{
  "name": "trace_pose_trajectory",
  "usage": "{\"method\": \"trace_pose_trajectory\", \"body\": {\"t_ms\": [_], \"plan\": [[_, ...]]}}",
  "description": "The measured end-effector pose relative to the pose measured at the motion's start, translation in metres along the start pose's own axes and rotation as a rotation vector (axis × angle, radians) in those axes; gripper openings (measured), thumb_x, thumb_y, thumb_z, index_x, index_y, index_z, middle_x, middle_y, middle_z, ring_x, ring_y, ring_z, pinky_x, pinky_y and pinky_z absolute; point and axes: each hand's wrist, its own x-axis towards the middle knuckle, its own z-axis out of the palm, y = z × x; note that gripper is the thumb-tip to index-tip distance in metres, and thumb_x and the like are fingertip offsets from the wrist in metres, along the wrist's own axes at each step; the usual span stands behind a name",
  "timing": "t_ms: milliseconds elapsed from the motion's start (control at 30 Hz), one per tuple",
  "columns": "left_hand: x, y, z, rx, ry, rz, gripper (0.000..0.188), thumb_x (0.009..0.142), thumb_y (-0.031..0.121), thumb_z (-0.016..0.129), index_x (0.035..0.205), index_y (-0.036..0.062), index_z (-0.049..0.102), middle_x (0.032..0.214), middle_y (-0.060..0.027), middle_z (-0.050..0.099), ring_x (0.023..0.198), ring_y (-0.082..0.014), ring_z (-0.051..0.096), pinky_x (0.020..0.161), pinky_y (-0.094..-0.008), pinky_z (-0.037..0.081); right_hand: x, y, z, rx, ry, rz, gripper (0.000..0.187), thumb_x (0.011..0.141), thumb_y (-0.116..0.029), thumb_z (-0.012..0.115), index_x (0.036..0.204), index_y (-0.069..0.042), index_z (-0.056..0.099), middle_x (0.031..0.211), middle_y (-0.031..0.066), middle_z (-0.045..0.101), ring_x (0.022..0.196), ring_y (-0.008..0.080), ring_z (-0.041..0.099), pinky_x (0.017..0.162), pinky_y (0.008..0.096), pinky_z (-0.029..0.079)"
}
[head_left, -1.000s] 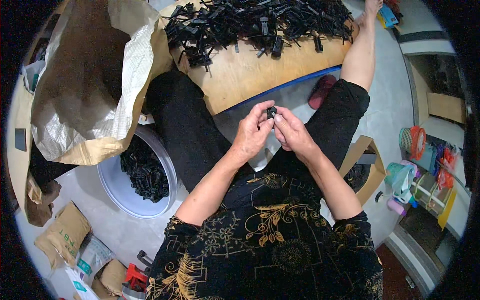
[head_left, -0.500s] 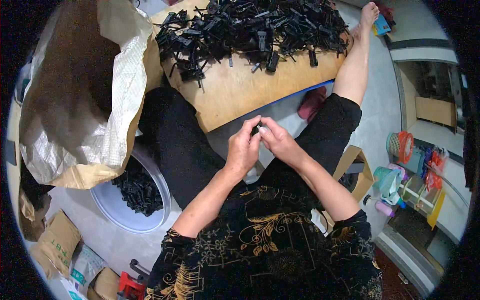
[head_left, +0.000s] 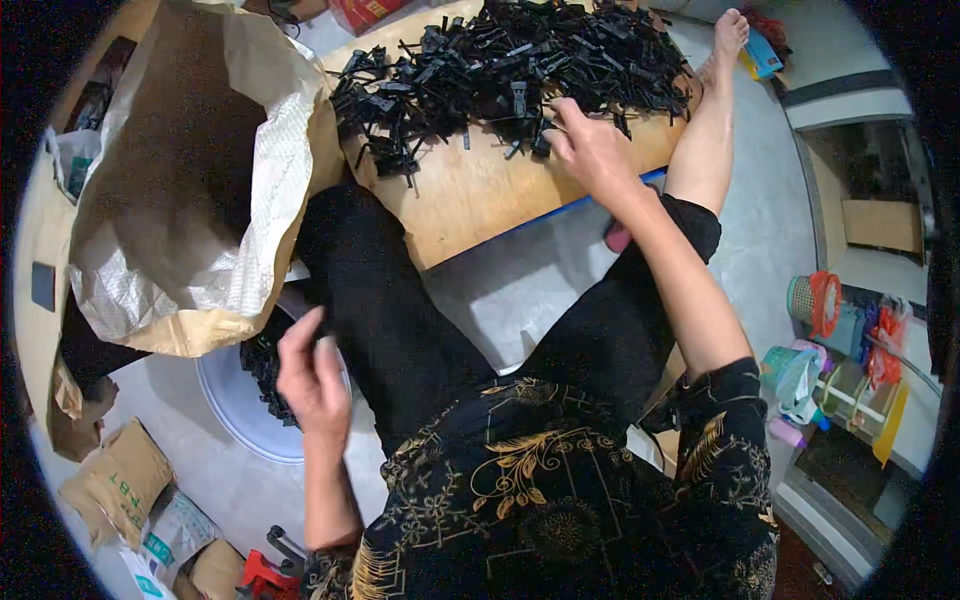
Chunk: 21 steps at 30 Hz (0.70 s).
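A heap of black plastic parts, many with thin sprue-like stems, covers the far side of a wooden board. My right hand reaches to the heap's near edge. Its thumb and forefinger are apart, beside a small black part; no firm hold shows. To the left, my left hand is over a white tub, somewhat blurred by motion. The fingers are spread and nothing shows in them. Smaller black pieces lie in the tub, partly hidden by that hand.
A large open woven sack stands left, overhanging the tub. My knees flank the board's near edge. Brown packages and a red object lie at lower left. Baskets and bags stand on a rack at right.
My hands have parted from over my lap, where they pinched something small and dark. The right went forward to the heap, the left out over the tub. The view shifted slightly.
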Motion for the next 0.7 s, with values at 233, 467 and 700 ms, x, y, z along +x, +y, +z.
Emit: {"method": "trace_pose_trajectory", "body": {"t_ms": [233, 467, 700], "plan": [[-0.038, -0.072, -0.061, 0.758, -0.084, -0.117, 0.024, 0.084, 0.005, 0.052, 0.108, 0.0001, 0.052, 0.102, -0.0158, 0.055, 0.089, -0.0238, 0.054, 0.079, -0.0324, 0.042, 0.010, 0.008, 0.018, -0.096, 0.031, -0.151, 0.014, 0.083, -0.020, 0.053, 0.082, -0.008, 0.045, 0.064, 0.0143, 0.056, 0.064, 0.0352, 0.058, 0.053, 0.0470, 0.044], [0.004, 0.030, 0.028, -0.428, -0.135, -0.317, 0.040, 0.084, 0.007, 0.055, 0.121, 0.0015, 0.043, 0.106, -0.0140, 0.054, 0.080, -0.0178, 0.058, 0.066, -0.0263, 0.048, -0.005, -0.017, 0.004, 0.332, 0.121, -0.257, 0.014, 0.081, -0.010, 0.059, 0.093, -0.005, 0.056, 0.068, 0.0133, 0.058, 0.058, 0.0263, 0.057, 0.054, 0.0341, 0.044], [0.056, 0.048, 0.125, -1.585, -0.611, -0.671, 0.057, 0.085, 0.012, 0.059, 0.129, -0.0004, 0.025, 0.104, -0.0161, 0.057, 0.081, -0.0198, 0.064, 0.057, -0.0212, 0.053, -0.084, -0.061, -0.021, 0.639, -0.080, -0.127, 0.017, 0.079, 0.001, 0.055, 0.096, 0.000, 0.058, 0.078, 0.0133, 0.060, 0.068, 0.0188, 0.061, 0.060, 0.0270, 0.046]]}}
